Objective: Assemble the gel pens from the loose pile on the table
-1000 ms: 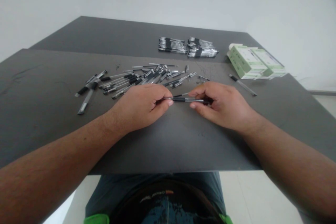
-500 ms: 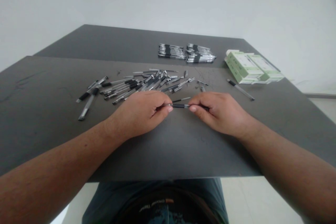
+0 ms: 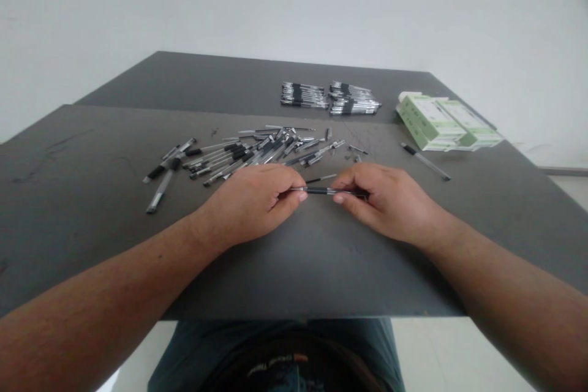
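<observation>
A pen [image 3: 318,190] with a black grip section lies crosswise between my two hands, just above the dark table. My left hand [image 3: 264,199] pinches its left end between thumb and fingers. On the other end, my right hand [image 3: 379,196] is closed around the pen, and the fingers hide that tip. Just behind the held pen rests a thin dark refill [image 3: 321,177]. Beyond my left hand spreads a loose pile of pen parts [image 3: 239,153], clear barrels with black grips, caps and refills, partly covered by the hand.
Sorted pen bundles lie toward the back, a left group [image 3: 303,95] and a right group [image 3: 353,99]. Green and white boxes [image 3: 434,122] stand at the right. One pen [image 3: 427,162] lies near them. Loose pens [image 3: 163,187] rest at the left on the grey table [image 3: 294,275].
Both hands keep hold of the pen. A little more of it shows beside my right hand's fingers. The whole view has shifted slightly, with things appearing a bit lower and further right.
</observation>
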{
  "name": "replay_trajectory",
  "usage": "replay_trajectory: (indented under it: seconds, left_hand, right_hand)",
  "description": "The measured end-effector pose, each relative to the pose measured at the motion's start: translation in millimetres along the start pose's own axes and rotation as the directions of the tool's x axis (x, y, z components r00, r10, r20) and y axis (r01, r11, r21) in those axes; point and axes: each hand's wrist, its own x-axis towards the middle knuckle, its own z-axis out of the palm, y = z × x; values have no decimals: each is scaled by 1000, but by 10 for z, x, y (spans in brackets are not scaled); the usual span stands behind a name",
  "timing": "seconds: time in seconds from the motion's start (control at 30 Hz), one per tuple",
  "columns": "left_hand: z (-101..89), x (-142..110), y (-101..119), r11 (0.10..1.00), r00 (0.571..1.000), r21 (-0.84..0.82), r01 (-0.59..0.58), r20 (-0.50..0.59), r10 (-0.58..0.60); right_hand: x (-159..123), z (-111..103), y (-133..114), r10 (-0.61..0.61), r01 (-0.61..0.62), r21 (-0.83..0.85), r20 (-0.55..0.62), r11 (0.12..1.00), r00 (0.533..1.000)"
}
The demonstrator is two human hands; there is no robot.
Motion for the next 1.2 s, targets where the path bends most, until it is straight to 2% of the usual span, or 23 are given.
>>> replay_trajectory:
  seconds: [0.37, 0.5, 0.67, 0.83, 1.0, 1.13, 1.2]
  left_hand:
    - [23, -1, 23, 998, 999, -57, -35, -42, 33]
    - [28, -11, 25, 997, 998, -67, -44, -46, 41]
    - [43, -22, 20, 996, 999, -71, -45, -34, 43]
    - [47, -20, 22, 995, 998, -90, -52, -35, 49]
    - [47, -14, 20, 994, 999, -95, -52, -14, 51]
    - [48, -10, 17, 995, 999, -90, -44, 1, 44]
    - [49, -7, 16, 994, 999, -95, -50, 0, 51]
  right_hand:
    - [-20, -11, 11, 1, 0, -25, 66, 1000, 998]
    - [-35, 5, 27, 44, -44, 7, 43, 999, 998]
    - [-51, 27, 51, 7, -6, -15, 57, 1000, 998]
    - [-66, 41, 63, 40, -39, -18, 36, 999, 999]
    - [-79, 62, 70, -7, 8, -9, 43, 1000, 999]
    - [-87, 75, 76, 63, -64, 24, 31, 998, 998]
    - [-85, 77, 78, 59, -59, 15, 37, 998, 998]
